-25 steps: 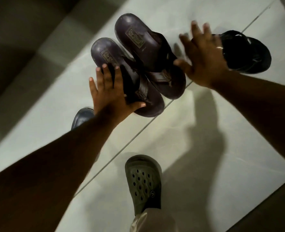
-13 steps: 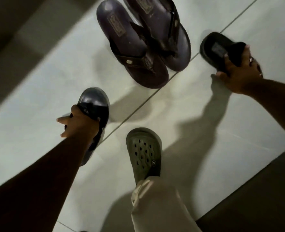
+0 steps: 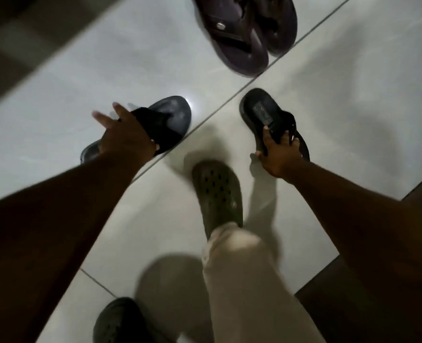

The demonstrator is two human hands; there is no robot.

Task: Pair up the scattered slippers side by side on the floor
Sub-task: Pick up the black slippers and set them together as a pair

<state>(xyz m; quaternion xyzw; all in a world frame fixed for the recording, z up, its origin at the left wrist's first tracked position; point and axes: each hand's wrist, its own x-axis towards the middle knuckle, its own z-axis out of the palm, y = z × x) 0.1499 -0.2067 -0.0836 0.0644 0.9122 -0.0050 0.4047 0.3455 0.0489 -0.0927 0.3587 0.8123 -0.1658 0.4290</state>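
On the pale tiled floor [image 3: 353, 107], the left hand [image 3: 127, 141] grips a grey-black slipper [image 3: 173, 115] at left while the right hand [image 3: 280, 157] clasps its black partner [image 3: 259, 111] at right, the two still well apart. One brown pair [image 3: 244, 33] sits side by side at the far edge. Count: four slippers, one pair done, by the look of it.

A single head-worn wide-angle view looks steeply down over the person's own arms at the tiled floor [image 3: 341, 100]; the left hand [image 3: 124, 139] and right hand [image 3: 280, 157] sit mid-frame, fairly close; the person's clog [image 3: 217, 191] lies nearest; a slipper pair [image 3: 244, 38] is cut off at the far edge.
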